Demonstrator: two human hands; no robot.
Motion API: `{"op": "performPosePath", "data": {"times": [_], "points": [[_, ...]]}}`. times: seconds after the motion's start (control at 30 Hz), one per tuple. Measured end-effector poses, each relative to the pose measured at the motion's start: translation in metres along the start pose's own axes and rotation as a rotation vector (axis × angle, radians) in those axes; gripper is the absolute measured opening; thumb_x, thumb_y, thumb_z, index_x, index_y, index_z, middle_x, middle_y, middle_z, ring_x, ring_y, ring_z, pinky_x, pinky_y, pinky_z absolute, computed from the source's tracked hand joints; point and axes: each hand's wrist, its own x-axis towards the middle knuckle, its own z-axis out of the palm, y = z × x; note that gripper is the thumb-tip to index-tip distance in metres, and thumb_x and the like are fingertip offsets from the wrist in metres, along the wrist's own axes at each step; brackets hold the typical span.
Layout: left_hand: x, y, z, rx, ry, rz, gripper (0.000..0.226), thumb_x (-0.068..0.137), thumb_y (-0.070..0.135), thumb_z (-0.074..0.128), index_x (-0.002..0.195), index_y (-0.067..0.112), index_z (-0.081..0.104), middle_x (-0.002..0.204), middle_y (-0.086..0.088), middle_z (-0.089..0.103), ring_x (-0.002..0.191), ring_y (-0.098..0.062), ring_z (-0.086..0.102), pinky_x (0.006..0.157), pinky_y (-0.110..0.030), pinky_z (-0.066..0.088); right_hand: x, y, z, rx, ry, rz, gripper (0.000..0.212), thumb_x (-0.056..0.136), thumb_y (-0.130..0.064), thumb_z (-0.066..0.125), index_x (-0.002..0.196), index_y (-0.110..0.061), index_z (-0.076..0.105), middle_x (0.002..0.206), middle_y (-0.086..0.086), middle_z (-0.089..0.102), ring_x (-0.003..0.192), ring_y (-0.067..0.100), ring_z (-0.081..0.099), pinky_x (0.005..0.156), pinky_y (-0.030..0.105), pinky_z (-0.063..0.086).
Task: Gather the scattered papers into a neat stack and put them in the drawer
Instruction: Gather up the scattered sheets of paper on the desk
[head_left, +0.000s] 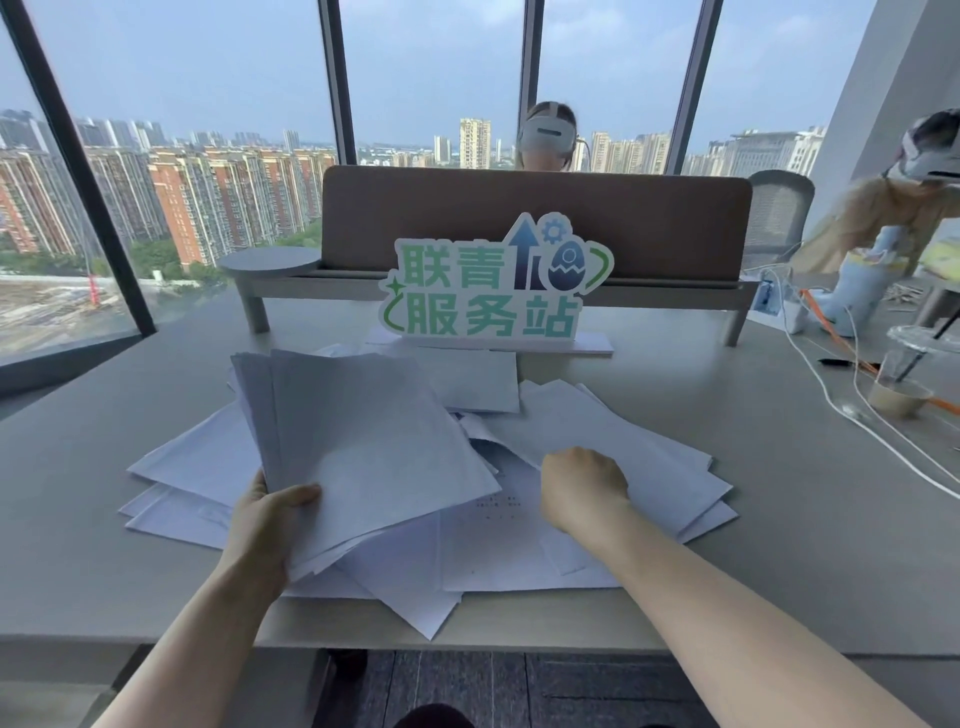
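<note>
On the pale grey desk (779, 493), loose white sheets of paper (597, 447) lie scattered and overlapping in a wide heap near the front edge. The left hand (265, 525) grips a raised, tilted bundle of white sheets (363, 441) at its lower left corner, thumb on top and fingers beneath. The right hand (582, 488) rests knuckles-up on the heap with its fingers curled under; whether it pinches a sheet cannot be told. Behind the heap stands a green-lettered cut-out sign (493, 283) before a brown desk divider (535, 218). A clear plastic cup with a straw (904, 379) sits at the right beside white cables (831, 395).
</note>
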Motion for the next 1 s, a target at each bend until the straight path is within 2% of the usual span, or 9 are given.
{"op": "performPosePath", "data": {"times": [0.13,0.3,0.37,0.47,0.57,0.63,0.73,0.9,1.0], "points": [[0.0,0.0,0.0,0.012,0.002,-0.006,0.039,0.081,-0.013,0.053,0.111,0.012,0.057,0.086,-0.005,0.064,0.069,-0.021,0.057,0.048,-0.016,0.051,0.003,0.016,-0.01,0.052,0.064,0.055,0.011,0.088,-0.003,0.05,0.081,-0.012,0.051,0.081,0.004,0.055,0.082,0.03,0.055,0.066,0.03,0.04],[0.003,-0.003,-0.001,0.027,-0.005,-0.018,0.039,0.08,-0.012,0.054,0.112,0.01,0.058,0.093,-0.013,0.064,0.071,-0.024,0.057,0.063,-0.031,0.048,0.003,0.035,-0.026,0.155,0.121,0.153,0.025,0.091,-0.008,0.047,0.113,-0.009,0.058,0.114,0.012,0.063,0.103,0.032,0.061,0.069,0.032,0.042],[0.005,-0.004,-0.003,0.029,-0.006,-0.02,0.04,0.08,-0.011,0.056,0.114,0.01,0.059,0.098,-0.015,0.065,0.076,-0.028,0.059,0.068,-0.032,0.049,0.002,0.04,-0.035,0.229,0.149,0.183,0.025,0.089,-0.009,0.048,0.112,-0.009,0.058,0.114,0.013,0.063,0.1,0.033,0.061,0.069,0.032,0.043],[0.002,-0.002,0.002,0.03,-0.03,-0.013,0.039,0.08,-0.012,0.055,0.11,0.012,0.059,0.096,-0.014,0.066,0.078,-0.029,0.059,0.071,-0.034,0.048,0.0,0.038,-0.047,0.325,0.212,0.179,0.023,0.088,-0.007,0.047,0.109,-0.007,0.057,0.108,0.014,0.065,0.083,0.031,0.053,0.067,0.031,0.044],[-0.003,0.001,0.012,0.01,-0.081,-0.005,0.039,0.08,-0.013,0.054,0.109,0.012,0.058,0.093,-0.012,0.065,0.077,-0.029,0.058,0.068,-0.032,0.047,-0.003,0.023,-0.059,0.371,0.259,0.148,0.021,0.09,-0.007,0.047,0.109,-0.008,0.056,0.105,0.013,0.065,0.08,0.03,0.049,0.066,0.03,0.041],[-0.006,0.002,0.016,0.012,-0.104,0.008,0.042,0.07,-0.004,0.063,0.108,0.014,0.06,0.098,-0.013,0.066,0.081,-0.031,0.059,0.072,-0.035,0.048,-0.003,0.008,-0.065,0.376,0.276,0.123,0.021,0.091,-0.006,0.047,0.109,-0.008,0.056,0.107,0.013,0.066,0.082,0.031,0.051,0.066,0.031,0.039],[-0.01,0.004,0.019,0.016,-0.148,0.0,0.052,0.055,0.007,0.06,0.105,0.02,0.063,0.098,-0.008,0.07,0.084,-0.031,0.063,0.079,-0.039,0.05,0.002,-0.018,-0.067,0.394,0.246,0.077,0.026,0.09,-0.003,0.046,0.114,-0.007,0.055,0.113,0.015,0.065,0.099,0.035,0.06,0.067,0.031,0.038],[-0.012,0.002,0.023,-0.015,-0.181,0.001,0.053,0.054,0.005,0.057,0.104,0.022,0.061,0.093,-0.005,0.071,0.073,-0.022,0.066,0.059,-0.028,0.055,0.005,-0.066,-0.06,0.5,0.127,-0.009,0.028,0.093,-0.006,0.043,0.118,-0.005,0.055,0.12,0.016,0.063,0.11,0.035,0.059,0.073,0.032,0.041],[-0.011,-0.003,0.021,-0.002,-0.188,-0.011,0.055,0.058,0.007,0.058,0.11,0.024,0.06,0.099,-0.006,0.072,0.082,-0.027,0.068,0.065,-0.033,0.058,0.004,-0.091,-0.052,0.541,0.038,-0.043,0.029,0.093,-0.006,0.042,0.118,-0.004,0.056,0.123,0.017,0.062,0.112,0.034,0.06,0.075,0.03,0.041]]}}
